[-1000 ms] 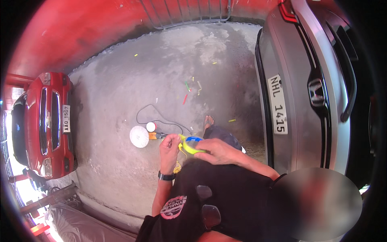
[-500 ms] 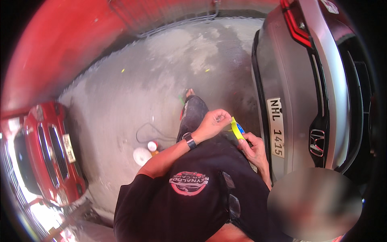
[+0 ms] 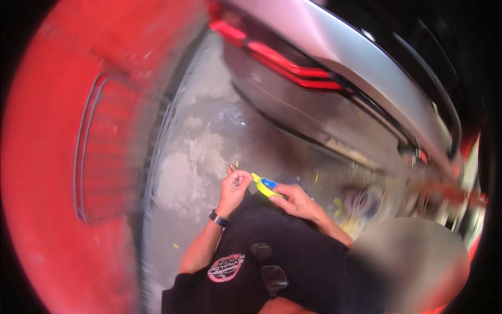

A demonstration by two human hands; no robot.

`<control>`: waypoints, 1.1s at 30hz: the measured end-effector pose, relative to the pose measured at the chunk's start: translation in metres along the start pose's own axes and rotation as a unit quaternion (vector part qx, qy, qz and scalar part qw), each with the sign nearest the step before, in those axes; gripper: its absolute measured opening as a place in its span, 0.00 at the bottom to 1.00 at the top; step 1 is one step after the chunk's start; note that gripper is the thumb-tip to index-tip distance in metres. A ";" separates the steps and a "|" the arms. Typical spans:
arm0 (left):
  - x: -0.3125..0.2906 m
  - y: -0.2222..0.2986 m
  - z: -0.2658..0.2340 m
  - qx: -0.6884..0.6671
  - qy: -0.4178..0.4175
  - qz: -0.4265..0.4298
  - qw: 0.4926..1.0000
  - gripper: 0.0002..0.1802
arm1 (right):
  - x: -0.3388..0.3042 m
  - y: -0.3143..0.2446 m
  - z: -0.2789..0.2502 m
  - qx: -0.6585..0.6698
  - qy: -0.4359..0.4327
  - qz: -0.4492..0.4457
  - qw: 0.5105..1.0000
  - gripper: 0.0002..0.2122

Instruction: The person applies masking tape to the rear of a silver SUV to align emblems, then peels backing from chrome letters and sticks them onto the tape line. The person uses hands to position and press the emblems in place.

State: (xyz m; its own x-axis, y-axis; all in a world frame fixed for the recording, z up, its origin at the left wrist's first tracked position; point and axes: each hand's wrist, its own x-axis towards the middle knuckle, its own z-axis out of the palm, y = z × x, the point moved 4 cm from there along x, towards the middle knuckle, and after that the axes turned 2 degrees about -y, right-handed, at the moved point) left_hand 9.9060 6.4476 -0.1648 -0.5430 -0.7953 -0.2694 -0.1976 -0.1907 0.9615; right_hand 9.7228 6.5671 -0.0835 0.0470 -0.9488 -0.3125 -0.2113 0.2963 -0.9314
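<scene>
A roll of bright yellow masking tape (image 3: 264, 188) with a blue core is held in front of my body. The fingers and thumb of my right hand (image 3: 299, 203) close round the near right side of the roll. My left hand (image 3: 235, 187), with a dark watch on its wrist, pinches at the tape's loose end. A short yellow strip stands out from the roll toward those fingertips.
A grey car (image 3: 314, 112) with a red tail light (image 3: 293, 70) fills the upper right. On the left a metal rack (image 3: 78, 152) stands against a red wall (image 3: 42, 131). Small yellow tape scraps (image 3: 337, 206) lie on the concrete floor (image 3: 178, 183). The right side is blurred.
My view has swung right, bringing the car's tail light and the rack closer; the red car has left view. Both hands still hold the tape, its loose end still pinched.
</scene>
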 end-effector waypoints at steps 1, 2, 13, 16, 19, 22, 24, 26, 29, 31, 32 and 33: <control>0.009 0.018 -0.003 -0.004 -0.038 -0.011 0.999 0.04 | 0.004 -0.016 -0.003 -0.008 0.036 -0.016 0.999 0.10; 0.016 0.025 -0.009 0.001 -0.048 -0.048 0.998 0.05 | 0.009 -0.021 0.002 -0.030 0.052 -0.033 0.998 0.11; 0.095 0.029 -0.035 0.084 -0.192 -0.189 0.959 0.06 | 0.047 0.031 0.080 0.144 0.330 -0.082 0.929 0.10; 0.097 0.012 -0.020 0.152 -0.262 -0.212 0.929 0.07 | 0.037 0.048 0.116 0.181 0.403 -0.072 0.894 0.11; 0.120 0.014 -0.016 0.226 -0.324 -0.194 0.898 0.07 | 0.048 0.049 0.133 0.217 0.457 -0.035 0.862 0.11; 0.131 0.005 -0.001 0.276 -0.375 -0.169 0.869 0.08 | 0.056 0.053 0.149 0.251 0.496 0.001 0.831 0.11; 0.134 -0.002 -0.005 0.301 -0.399 -0.171 0.849 0.08 | 0.066 0.058 0.164 0.261 0.525 0.007 0.810 0.11; 0.136 -0.011 -0.014 0.319 -0.406 -0.177 0.838 0.07 | 0.073 0.065 0.176 0.259 0.538 0.001 0.802 0.11; 0.142 -0.039 -0.023 0.337 -0.410 -0.192 0.826 0.07 | 0.080 0.089 0.189 0.275 0.524 0.008 0.806 0.12; 0.144 -0.056 -0.026 0.341 -0.411 -0.196 0.822 0.07 | 0.086 0.103 0.196 0.275 0.567 -0.010 0.777 0.11; 0.144 -0.064 -0.027 0.335 -0.398 -0.202 0.830 0.07 | 0.086 0.108 0.197 0.278 0.568 -0.008 0.774 0.11; 0.143 -0.073 -0.023 0.326 -0.395 -0.207 0.834 0.07 | 0.085 0.115 0.197 0.282 0.570 -0.007 0.772 0.11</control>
State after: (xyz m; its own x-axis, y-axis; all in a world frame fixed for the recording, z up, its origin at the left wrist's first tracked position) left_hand 9.8616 6.3345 -0.2726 -0.6351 -0.0633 -0.7698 -0.7634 0.2031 0.6131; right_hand 9.8944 6.5418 -0.2540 -0.9117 -0.3373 -0.2344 0.2551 -0.0179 -0.9667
